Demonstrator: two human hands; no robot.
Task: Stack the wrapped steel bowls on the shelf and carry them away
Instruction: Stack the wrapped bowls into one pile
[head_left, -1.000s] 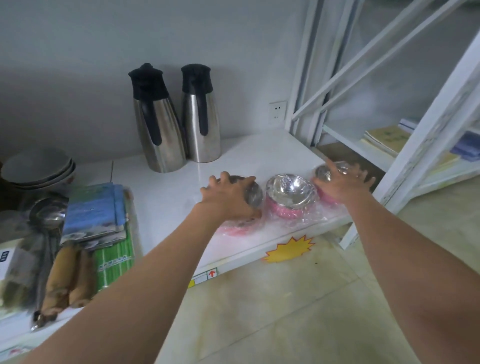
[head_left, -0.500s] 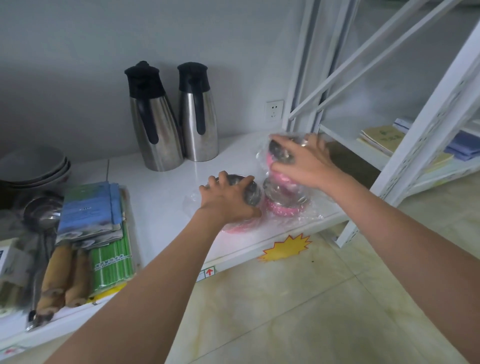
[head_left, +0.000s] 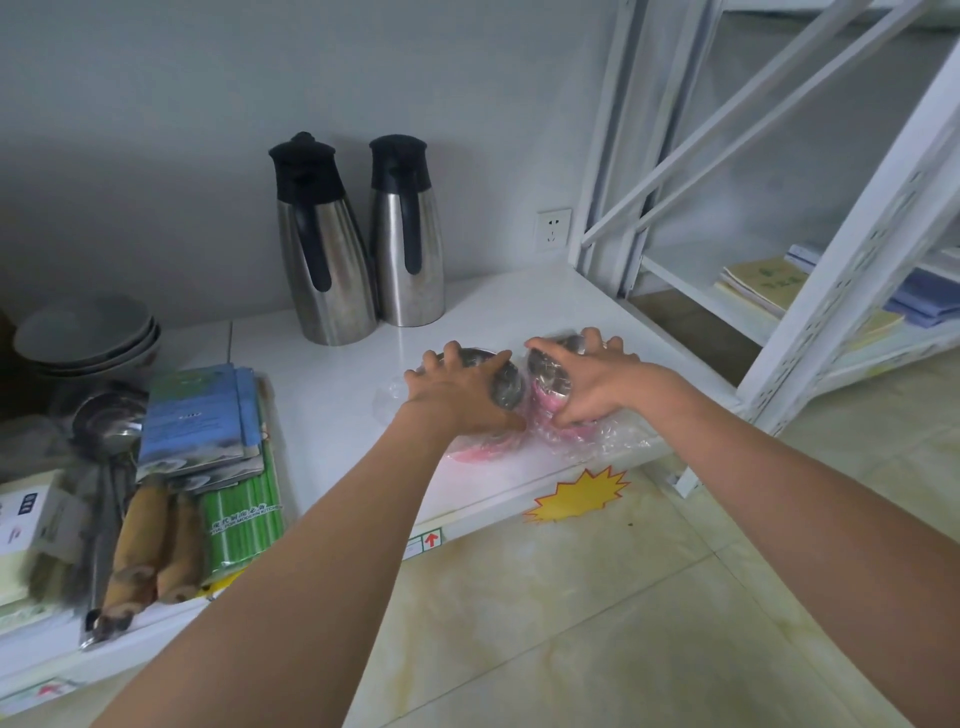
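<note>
Steel bowls with pink outsides, wrapped in clear plastic, sit near the front edge of the white shelf. My left hand grips the left wrapped bowl from above. My right hand presses down on the stacked wrapped bowls right beside it. The two bowls in the stack sit one on the other, mostly hidden under my fingers. Loose plastic wrap spreads out around the stack on the shelf.
Two steel thermos jugs stand behind the bowls by the wall. Grey ceramic bowls, a ladle, booklets, green chopstick packs and rolling pins crowd the shelf's left side. A white rack with notebooks stands at right. Tiled floor lies below.
My right hand lifted the rightmost bowl, carried it left and lowered it onto the middle bowl. My left hand stayed on the left bowl.
</note>
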